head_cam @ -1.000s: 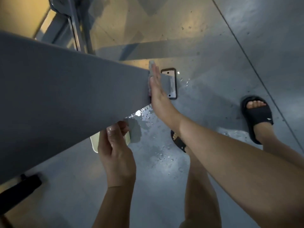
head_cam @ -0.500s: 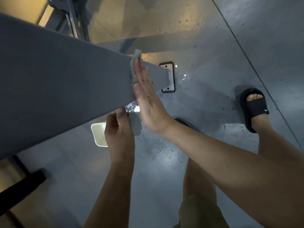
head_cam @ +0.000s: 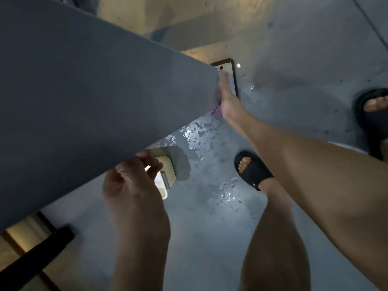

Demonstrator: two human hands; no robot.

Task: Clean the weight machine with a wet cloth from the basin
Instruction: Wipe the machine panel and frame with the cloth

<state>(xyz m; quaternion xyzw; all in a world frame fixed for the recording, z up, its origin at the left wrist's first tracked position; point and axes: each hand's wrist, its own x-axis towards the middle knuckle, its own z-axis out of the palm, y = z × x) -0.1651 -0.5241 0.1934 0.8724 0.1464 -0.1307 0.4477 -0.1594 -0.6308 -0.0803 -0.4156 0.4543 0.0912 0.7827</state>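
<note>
- Head view: R hand is flat, fingers straight, pressing the wet cloth against the far end of the grey machine beam. Only a thin strip and a pinkish corner of the cloth show by the palm.
- Change: half a sec ago this hand and cloth sat higher up the beam face. Now they're down at the beam's end, just beside the bolted base plate.
- L hand: fingers curled at the beam's lower edge, same spot as before. Real grip or just bracing, can't tell.
- Basin: cream, on the floor under the beam, just past the L hand, partly hidden.
- Floor: wet w/ splashes btwn basin and base plate. Black sandal near the puddle.
- Meaning: the stroke has prob. run the length of this face. Next is likely a return pass or a re-wet at the basin.
</note>
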